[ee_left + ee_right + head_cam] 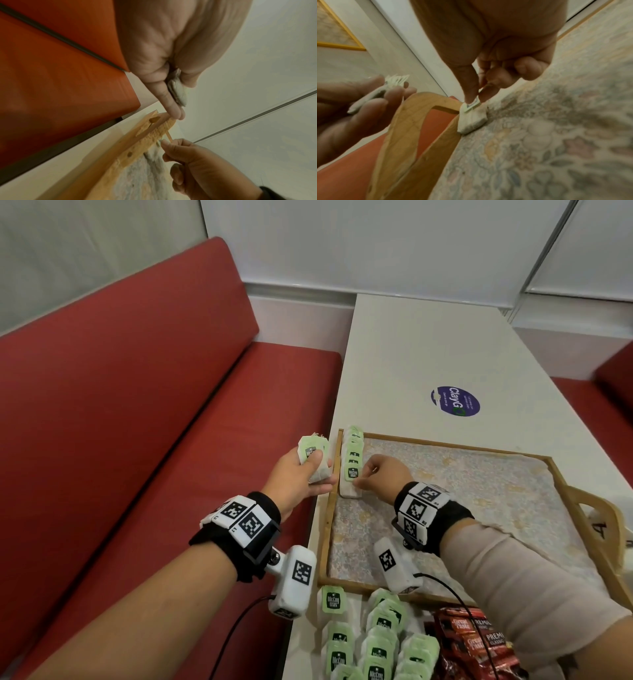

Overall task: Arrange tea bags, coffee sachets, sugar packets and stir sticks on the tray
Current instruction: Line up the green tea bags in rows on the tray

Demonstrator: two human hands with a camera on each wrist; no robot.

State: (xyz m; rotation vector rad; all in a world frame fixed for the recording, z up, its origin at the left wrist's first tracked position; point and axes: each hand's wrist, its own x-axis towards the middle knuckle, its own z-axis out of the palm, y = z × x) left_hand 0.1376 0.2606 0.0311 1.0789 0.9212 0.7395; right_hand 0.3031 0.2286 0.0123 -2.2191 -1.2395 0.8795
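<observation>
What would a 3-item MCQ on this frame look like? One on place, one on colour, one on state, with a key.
1. Where does the row of tea bags lie on the tray?
A. along its left edge
B. across its middle
C. by its right handle

2. What colour are the coffee sachets?
A. blue
B. red
C. yellow

3. What is the right hand doing?
A. resting flat on the tray liner
B. hanging idle above the table
C. pinching the tag of the nearest tea bag in the row

Key: 1 A, the head view shows the bags overlapping against the tray's left wall. 2 B, the sachets beside the loose tea bags on the table are red. 3 C, the right wrist view shows thumb and finger closed on the tag, while the left hand holds a bundle of tea bags.
</observation>
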